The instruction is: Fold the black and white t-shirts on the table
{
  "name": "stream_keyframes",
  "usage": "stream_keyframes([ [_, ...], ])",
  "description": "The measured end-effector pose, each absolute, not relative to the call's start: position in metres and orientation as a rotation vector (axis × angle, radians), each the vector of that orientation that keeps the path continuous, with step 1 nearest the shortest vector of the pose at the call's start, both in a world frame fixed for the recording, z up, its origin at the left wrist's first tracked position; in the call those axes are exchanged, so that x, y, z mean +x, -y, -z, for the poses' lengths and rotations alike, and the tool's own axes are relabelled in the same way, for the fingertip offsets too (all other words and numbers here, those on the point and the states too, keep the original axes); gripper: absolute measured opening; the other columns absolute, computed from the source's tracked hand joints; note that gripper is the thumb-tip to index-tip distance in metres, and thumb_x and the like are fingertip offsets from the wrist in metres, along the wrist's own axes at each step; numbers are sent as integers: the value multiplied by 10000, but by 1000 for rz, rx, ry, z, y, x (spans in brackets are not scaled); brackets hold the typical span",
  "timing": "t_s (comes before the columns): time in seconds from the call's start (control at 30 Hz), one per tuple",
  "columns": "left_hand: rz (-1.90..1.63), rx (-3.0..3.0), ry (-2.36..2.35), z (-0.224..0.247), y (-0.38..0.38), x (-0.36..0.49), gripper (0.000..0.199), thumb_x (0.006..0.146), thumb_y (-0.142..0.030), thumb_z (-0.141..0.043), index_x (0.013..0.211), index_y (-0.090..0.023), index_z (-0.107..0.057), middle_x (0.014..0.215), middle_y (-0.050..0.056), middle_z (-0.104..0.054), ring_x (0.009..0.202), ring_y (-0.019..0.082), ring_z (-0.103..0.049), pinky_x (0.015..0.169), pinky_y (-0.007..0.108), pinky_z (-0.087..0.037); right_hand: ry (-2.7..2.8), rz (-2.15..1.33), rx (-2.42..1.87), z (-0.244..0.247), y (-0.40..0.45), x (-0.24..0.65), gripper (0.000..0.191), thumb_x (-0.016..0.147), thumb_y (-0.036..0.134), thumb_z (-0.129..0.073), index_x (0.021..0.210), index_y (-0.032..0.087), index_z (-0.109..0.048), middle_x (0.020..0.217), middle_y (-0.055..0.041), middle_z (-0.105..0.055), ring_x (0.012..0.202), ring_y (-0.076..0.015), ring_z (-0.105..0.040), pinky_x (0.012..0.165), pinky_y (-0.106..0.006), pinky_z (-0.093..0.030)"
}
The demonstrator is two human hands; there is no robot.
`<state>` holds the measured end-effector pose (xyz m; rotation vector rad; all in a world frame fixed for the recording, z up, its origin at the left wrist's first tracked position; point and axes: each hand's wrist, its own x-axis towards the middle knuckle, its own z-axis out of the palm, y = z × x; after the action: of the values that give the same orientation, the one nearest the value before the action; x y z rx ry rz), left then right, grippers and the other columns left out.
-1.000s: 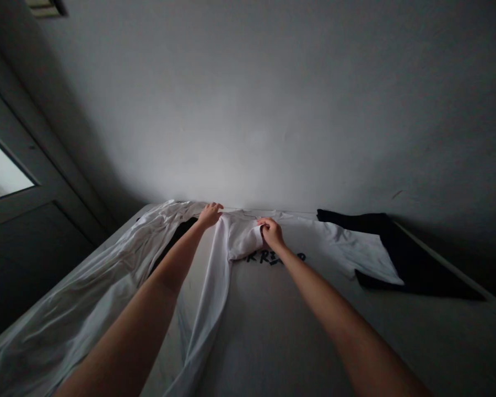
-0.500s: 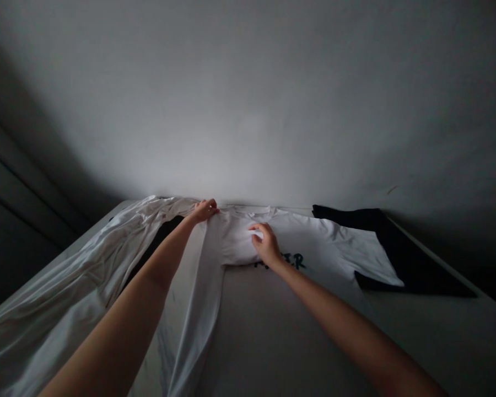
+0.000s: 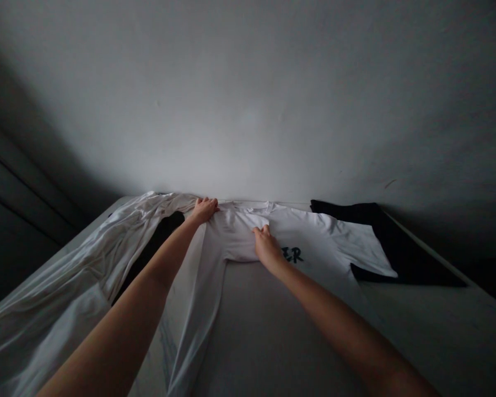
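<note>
Basically, white tee (image 3: 320,234) lies near table's (image 3: 430,314) far edge; prob. light, soft, best held at shoulder/hem. L hand (image 3: 205,209) half-curled at shoulder, grip unclear; R hand (image 3: 268,247) pinches folded-in sleeve (image 3: 242,242).

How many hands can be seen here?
2: the left hand at the folded side of the white shirt, the right hand at its folded-in sleeve. No others show.

grey wall (image 3: 248,110), dim light, dark panelling (image 3: 16,209) left
</note>
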<state>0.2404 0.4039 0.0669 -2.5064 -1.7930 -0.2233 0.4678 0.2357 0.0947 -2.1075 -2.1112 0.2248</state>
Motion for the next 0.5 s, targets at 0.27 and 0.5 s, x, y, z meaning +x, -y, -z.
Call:
stream_keyframes([
  [0.27,191,-2421,1811,-76,-385,255,212,969,-279,-448,1102,-186,-584,1156,153,-684,1186,303,-526,1010,454,-297,2121,-170,-2254,-113,-247,463,342,964,107,-390,1192,109,-644,1246,-238,-588,1059,-263,-666,831,-333,-535],
  [0.5,255,-2303,1922,-71,-375,267,279,975,-272,-374,1153,-186,-572,1196,156,-660,1207,350,-492,971,493,-334,1863,-289,-2083,-96,-325,512,332,807,408,-724,1033,168,-686,1029,-109,-695,980,-226,-644,803,-280,-486],
])
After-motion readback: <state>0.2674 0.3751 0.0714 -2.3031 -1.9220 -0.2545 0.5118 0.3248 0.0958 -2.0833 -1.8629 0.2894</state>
